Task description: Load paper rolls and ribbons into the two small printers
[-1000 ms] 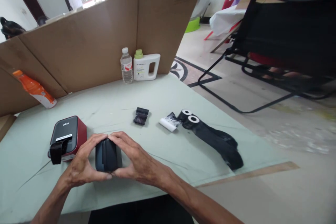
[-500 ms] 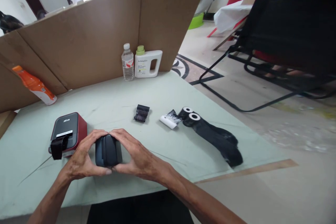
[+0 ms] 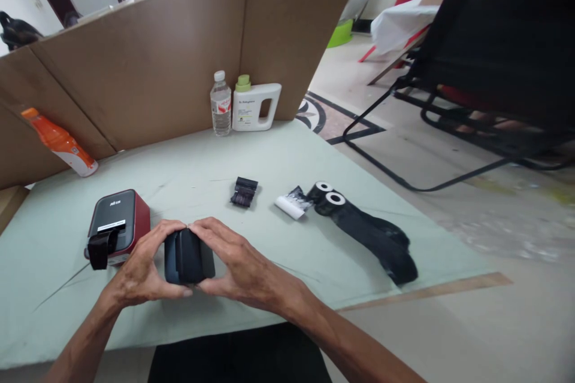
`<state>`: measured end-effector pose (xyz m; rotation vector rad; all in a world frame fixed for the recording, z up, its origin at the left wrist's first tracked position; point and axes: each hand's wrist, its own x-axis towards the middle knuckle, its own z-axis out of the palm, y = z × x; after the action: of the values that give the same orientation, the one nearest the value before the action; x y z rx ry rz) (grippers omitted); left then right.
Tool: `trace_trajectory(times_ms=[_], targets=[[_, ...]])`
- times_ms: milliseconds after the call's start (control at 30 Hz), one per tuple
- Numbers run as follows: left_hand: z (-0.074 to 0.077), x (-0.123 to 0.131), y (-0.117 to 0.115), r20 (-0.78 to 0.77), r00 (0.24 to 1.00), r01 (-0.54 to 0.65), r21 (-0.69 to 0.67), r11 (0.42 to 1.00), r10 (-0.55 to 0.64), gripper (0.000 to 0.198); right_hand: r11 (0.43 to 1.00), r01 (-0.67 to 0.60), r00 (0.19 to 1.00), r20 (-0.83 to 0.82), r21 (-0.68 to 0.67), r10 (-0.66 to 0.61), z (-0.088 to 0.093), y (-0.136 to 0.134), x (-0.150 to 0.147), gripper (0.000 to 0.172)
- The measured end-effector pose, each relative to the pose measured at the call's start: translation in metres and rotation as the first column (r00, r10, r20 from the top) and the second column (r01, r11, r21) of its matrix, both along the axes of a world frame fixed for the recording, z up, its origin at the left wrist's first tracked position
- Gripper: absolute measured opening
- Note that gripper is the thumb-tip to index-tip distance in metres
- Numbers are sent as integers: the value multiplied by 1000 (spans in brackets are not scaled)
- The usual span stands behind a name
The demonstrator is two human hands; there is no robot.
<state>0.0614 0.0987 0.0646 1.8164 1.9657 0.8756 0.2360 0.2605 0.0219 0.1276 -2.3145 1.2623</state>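
Note:
Both my hands are curved around a small dark box-shaped device (image 3: 189, 257) near the front of the table. My left hand (image 3: 146, 269) grips its left side, with the thumb at the near edge and fingertips at the far edge. My right hand (image 3: 231, 266) holds it the same way from the right, fingertips of both hands almost meeting. A grey panel shows along the device's right side; its exact kind is unclear. Close by on the left is a red and black label printer (image 3: 119, 224) with a black strip (image 3: 102, 248) hanging from its front.
A small dark ribbon piece (image 3: 245, 191), a white roll (image 3: 290, 206) with black film, and black ribbon rolls (image 3: 368, 236) trailing film lie to the right. An orange bottle (image 3: 60, 142), a water bottle (image 3: 221, 108) and a white jug (image 3: 254, 109) stand along the cardboard wall (image 3: 148, 60).
The grey panel at the device's right side shows slightly wider. Both hands keep their hold, and the whole view has shifted a little.

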Motion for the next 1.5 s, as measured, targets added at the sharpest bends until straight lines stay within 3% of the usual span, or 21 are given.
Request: trace_trajectory(times_ms=[300,500,733,1033,1133,1267,1500], targets=[[-3,2,-5,-16,995,-98,-59,993,97,100,998,-37,999,-36,-46,36,-12,1,-6,90],[-2,1,-5,2,1000,-4,11,1000,4,92,999,-18,998,-68,-35,16,-13,-3,-6,94],[1,4,1,10,1000,16,1,1000,-16,93,1000,27,999,27,0,-27,6,-4,4,84],[1,4,14,110,994,14,8,1000,-15,92,993,109,994,-31,50,-107,1,3,6,82],[-7,2,25,269,962,31,20,999,-35,94,989,144,989,8,44,-145,7,9,10,79],[-27,-1,42,496,865,73,35,997,-80,101,980,197,975,100,18,-198,13,15,15,69],[-55,-10,63,686,721,69,68,995,-97,107,953,302,937,174,29,-303,7,22,8,64]])
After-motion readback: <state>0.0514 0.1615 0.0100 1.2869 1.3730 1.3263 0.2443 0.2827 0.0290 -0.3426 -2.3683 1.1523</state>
